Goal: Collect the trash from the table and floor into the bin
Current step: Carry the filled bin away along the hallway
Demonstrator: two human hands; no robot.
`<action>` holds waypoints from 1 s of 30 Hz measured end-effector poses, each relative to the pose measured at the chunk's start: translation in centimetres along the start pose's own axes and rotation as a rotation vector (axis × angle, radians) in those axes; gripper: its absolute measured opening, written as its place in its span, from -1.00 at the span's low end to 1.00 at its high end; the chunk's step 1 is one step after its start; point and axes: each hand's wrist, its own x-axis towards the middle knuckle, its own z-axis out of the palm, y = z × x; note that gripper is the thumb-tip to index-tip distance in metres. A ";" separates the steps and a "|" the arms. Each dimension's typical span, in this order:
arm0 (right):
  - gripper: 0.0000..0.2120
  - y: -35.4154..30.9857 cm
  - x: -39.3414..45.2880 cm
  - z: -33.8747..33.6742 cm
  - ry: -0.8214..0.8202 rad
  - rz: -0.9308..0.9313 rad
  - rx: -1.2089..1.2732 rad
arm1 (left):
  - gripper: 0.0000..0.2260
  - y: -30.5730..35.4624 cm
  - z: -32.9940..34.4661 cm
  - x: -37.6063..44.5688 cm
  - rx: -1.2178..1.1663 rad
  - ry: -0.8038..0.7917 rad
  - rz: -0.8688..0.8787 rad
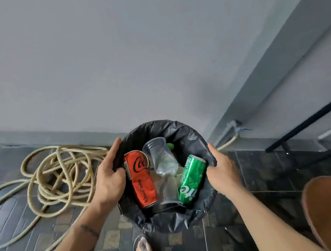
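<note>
A pale grey wall point(118, 60) filled the upper half of the frame. Below it, dark stone floor tiles point(264, 169) ran across the bottom. A cream-coloured hose point(53, 178) lay in loose coils on the floor at the left, near the foot of the wall. At the right edge a black metal bar point(304, 122) slanted upward. A rounded brown wooden surface point(330, 208) showed in the lower right corner. A sandalled foot point(142, 249) stood at the bottom centre.

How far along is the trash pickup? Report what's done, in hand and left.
Done: the red can, green can and clear cups lie in the bin. In hand: the left hand and right hand grip the bin's rim. Left: no loose trash shows on the visible floor; the table is out of view.
</note>
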 end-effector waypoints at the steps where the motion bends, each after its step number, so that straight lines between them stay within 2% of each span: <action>1: -0.22 1.1 -1.4 -2.2 0.038 0.007 0.024 | -0.20 1.6 1.4 -1.1 -0.027 -0.018 0.006; 8: -0.29 10.7 -13.0 -17.1 0.326 -0.010 0.225 | -0.29 11.6 11.9 -13.1 -0.198 -0.112 0.107; 16: -0.31 24.4 -22.2 -31.8 0.496 0.086 0.463 | -0.37 21.7 26.6 -26.9 -0.151 -0.318 0.201; 23: -0.33 34.8 -22.2 -41.4 0.629 0.211 0.525 | -0.35 25.6 41.3 -30.8 -0.071 -0.463 0.270; 30: -0.25 45.7 -16.5 -50.5 0.725 0.307 0.585 | -0.39 28.0 58.7 -32.3 -0.061 -0.601 0.261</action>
